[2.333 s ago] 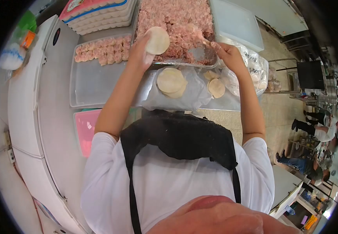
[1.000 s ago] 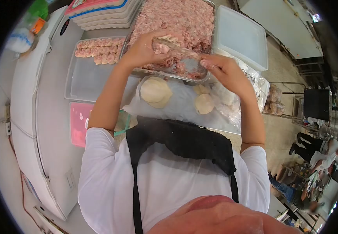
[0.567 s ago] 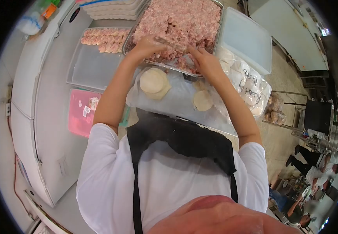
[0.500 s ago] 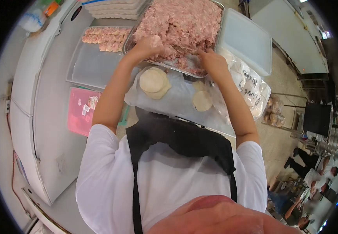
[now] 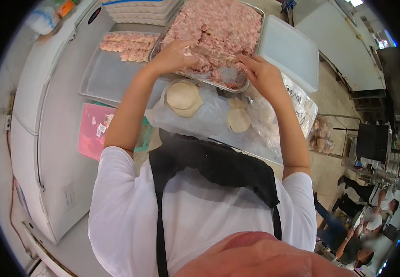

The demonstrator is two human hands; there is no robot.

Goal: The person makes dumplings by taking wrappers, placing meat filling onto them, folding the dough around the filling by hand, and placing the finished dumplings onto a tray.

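Over the near part of a deep tray (image 5: 245, 87) of pink ground meat (image 5: 218, 23), my left hand (image 5: 176, 56) is curled round a small filled dumpling, mostly hidden by the fingers. My right hand (image 5: 260, 73) pinches a meat-smeared spatula (image 5: 213, 54) whose blade reaches to the left hand. A stack of round dough wrappers (image 5: 183, 98) lies on plastic sheeting nearer my body, with a smaller group of wrappers (image 5: 238, 120) to its right. At the left, rows of filled dumplings (image 5: 128, 46) fill the far end of a shallow tray (image 5: 99, 85).
Stacked white trays (image 5: 140, 14) stand at the back left. A pink lid (image 5: 89, 131) lies at the left. An empty translucent container (image 5: 290, 53) and bagged wrappers (image 5: 301, 104) are at the right. Several people (image 5: 347, 242) stand far off at lower right.
A flat wrapper lay on my left hand earlier; now that hand is curled round it. The spatula went from the hand down to the meat and is back beside the left hand.
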